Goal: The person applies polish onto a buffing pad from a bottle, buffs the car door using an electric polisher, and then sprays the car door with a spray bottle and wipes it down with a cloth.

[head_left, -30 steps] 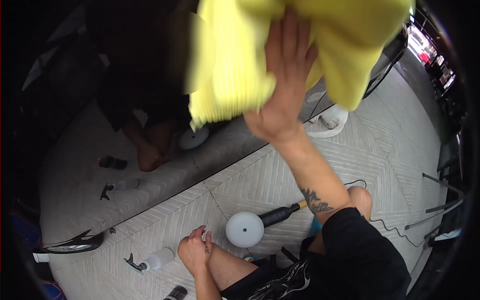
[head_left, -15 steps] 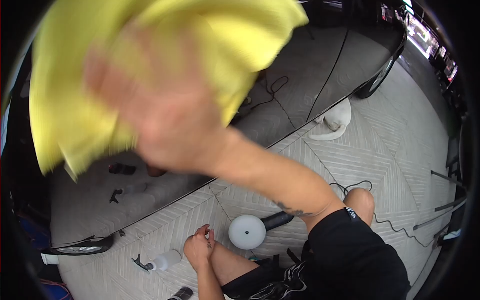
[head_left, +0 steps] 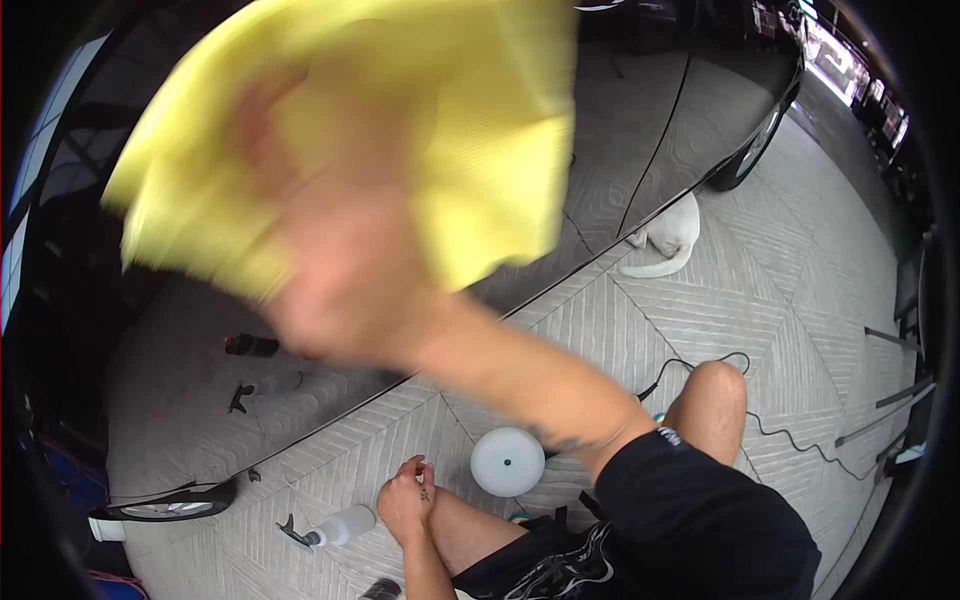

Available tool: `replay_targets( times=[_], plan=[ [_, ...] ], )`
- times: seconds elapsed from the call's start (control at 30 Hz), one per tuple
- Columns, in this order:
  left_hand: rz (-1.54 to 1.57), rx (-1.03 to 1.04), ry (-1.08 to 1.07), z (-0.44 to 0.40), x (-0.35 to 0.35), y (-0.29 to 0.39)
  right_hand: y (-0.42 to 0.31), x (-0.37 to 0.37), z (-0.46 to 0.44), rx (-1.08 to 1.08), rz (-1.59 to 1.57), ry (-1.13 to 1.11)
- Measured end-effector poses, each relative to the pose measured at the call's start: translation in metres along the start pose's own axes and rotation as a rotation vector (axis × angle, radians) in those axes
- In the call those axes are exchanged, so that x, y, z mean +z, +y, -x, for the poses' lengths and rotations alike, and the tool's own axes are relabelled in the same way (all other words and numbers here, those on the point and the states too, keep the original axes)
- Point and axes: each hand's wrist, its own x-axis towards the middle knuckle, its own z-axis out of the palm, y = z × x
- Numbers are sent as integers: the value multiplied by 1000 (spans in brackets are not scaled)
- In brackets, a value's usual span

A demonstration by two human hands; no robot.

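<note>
A yellow cloth is spread against the glossy dark side of a car. My right hand is on the cloth; both are smeared by motion, and its fingers are too blurred to tell whether they grip or lie flat. Lower down, my left hand rests on my bent knee, holding nothing, with its fingers apart. The round white pad of a polishing tool lies on the floor to the right of my left hand. The tool's handle is mostly hidden behind my right arm.
A spray bottle lies left of my knee, with a dark bottle below. A white animal is curled beside the car. A black cable crosses the tiled floor. Black metal legs stand at the right.
My right hand and the yellow cloth have swept left across the car's side from the upper middle, then moved slightly. My left hand has stayed on my knee. The view has shifted a little.
</note>
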Motion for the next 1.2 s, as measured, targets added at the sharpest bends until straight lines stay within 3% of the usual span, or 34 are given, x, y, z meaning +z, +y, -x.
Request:
replay_targets(
  times=[0.03, 0.13, 0.2, 0.23, 0.3, 0.37, 0.43, 0.53, 0.6, 0.63, 0.67, 0.7, 0.77, 0.8, 0.83, 0.87, 0.9, 0.93, 0.97, 1.0, 1.03, 1.07, 1.1, 1.13, 1.17, 1.2],
  plan=[
    [-5, -6, -7, -4, 0, 6, -26, 30, 12, -56, -301, -56],
    [-52, 5, -19, -3, -9, 20, -28, 31, 46, -252, -366, -222],
    [-40, 26, -1, -5, 1, 6, 48, -42, 40, -39, 136, -531],
    [-28, 38, 8, -3, 6, -3, 92, -82, 17, -56, 272, -124],
    [9, 46, 30, 1, 8, -11, 202, -163, 22, 602, 266, 266],
    [34, 49, 57, 9, 5, -20, 220, -181, 26, 713, -69, 500],
    [36, 26, 72, 7, 6, -17, 177, -120, 40, 693, -35, 497],
    [33, -4, 61, -1, 5, 1, 29, 54, 112, 84, 429, 249],
    [-6, 12, 18, -5, 2, 9, -40, 78, 163, 212, -186, -347],
    [-29, 31, -28, -7, 3, 15, -36, 84, 204, -64, -212, -435],
    [10, 68, 14, -7, 7, 13, -16, 69, 222, -127, -230, -611],
    [-1, 72, 22, -7, 8, 11, 12, 27, 206, 575, -675, -890],
    [15, 75, 39, -4, 10, 5, 95, -27, 249, 363, -196, -648],
    [7, 68, 48, -1, 9, 3, 134, -78, 243, 470, -117, -614],
    [-24, 58, 50, 0, 9, 3, 182, -118, 261, 388, 243, -612],
    [-56, 48, 43, 4, 8, 2, 243, -127, 278, 766, 40, -109],
    [-59, 40, 46, 7, 7, 3, 230, -152, 202, 459, 252, 88],
    [-74, 46, 52, 8, 6, 4, 254, -155, 164, 672, 200, 350],
    [-89, 48, 58, 10, 4, 5, 245, -161, 109, 589, 81, 471],
    [-89, 39, 63, 14, 3, 3, 228, -143, 68, 659, -61, 639],
    [-46, 42, 81, 13, 5, 3, 281, -103, 87, 532, -379, 603],
    [-4, 51, 97, 11, 7, 5, 180, -84, 57, 525, -375, 606],
    [-9, 61, 88, 8, 6, 10, 67, -38, 14, 56, 382, 300],
    [-85, 33, 69, 4, 2, 16, 13, -9, 23, 108, -17, 96],
    [-161, 3, 45, 3, 0, 20, -26, 38, 37, 58, -187, -118],
    [-152, 6, 36, 2, 1, 24, -57, 85, 50, 26, -460, -156]
  ],
)
